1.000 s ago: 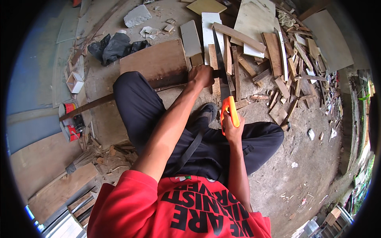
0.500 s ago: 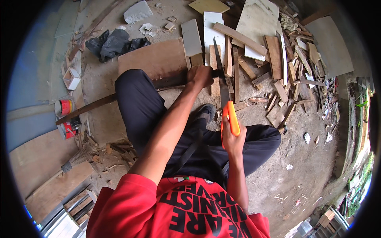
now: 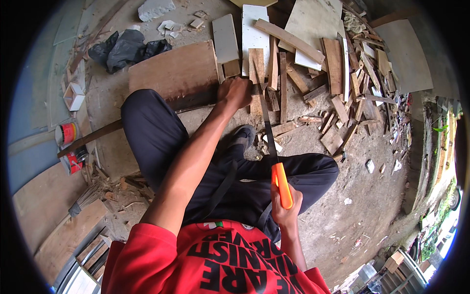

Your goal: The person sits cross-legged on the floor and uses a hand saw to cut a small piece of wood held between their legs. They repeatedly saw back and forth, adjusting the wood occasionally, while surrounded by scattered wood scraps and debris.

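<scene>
My right hand [image 3: 287, 209] is closed around the orange handle of a handsaw [image 3: 267, 125]. The saw's dark blade points away from me, and its far part lies against the end of a long dark wood strip [image 3: 93, 138]. My left hand [image 3: 235, 92] is closed on that strip just left of the blade. The strip runs leftward, passing behind my bent left knee. Beyond it lies a brown wooden board [image 3: 171, 73]. A short pale wood piece [image 3: 256, 61] lies on the ground under the blade's tip.
Offcuts and planks [image 3: 334, 66] are heaped at the far right. Black plastic bags [image 3: 126, 50] and a broken white block [image 3: 155, 9] lie at the far left. Red cans [image 3: 68, 133] stand by the left wall, near a twig broom [image 3: 90, 193].
My right hand has drawn the saw back toward me, so less of the blade reaches past the strip. My left hand keeps its grip; the whole view has shifted slightly.
</scene>
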The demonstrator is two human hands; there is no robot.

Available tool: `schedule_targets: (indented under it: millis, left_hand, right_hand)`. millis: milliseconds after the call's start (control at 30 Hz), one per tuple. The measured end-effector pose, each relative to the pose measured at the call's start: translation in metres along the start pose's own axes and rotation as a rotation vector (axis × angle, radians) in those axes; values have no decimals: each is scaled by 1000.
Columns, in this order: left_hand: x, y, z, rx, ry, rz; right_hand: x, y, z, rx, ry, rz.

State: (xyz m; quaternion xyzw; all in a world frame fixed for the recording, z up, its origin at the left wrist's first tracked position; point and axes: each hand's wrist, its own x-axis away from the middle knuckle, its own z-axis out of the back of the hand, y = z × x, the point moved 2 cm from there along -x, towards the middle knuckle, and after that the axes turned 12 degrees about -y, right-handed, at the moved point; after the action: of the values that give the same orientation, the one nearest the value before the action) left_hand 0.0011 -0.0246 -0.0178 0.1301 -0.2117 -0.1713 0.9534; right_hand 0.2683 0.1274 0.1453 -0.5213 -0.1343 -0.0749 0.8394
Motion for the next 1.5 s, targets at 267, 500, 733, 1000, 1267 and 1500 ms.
schedule_targets:
  millis: [267,500,733,1000,1267,1500]
  left_hand:
    - [12,9,18,55,-93,70]
    - [8,8,14,65,-78,38]
    - [9,11,24,45,-192,78]
    - [12,6,16,-86,-67,65]
    - [3,8,15,31,-48,55]
    - [-28,-36,-31,-13,-53,63]
  right_hand:
    - [-26,-5,-8,14,67,129]
    - [-36,8,-7,37,65,79]
    - [-28,12,-8,51,61,60]
    - [1,29,1,46,20,84]
    - [-69,21,-19,-146,-2,18]
    - [-70,30,-31,-173,-4,82]
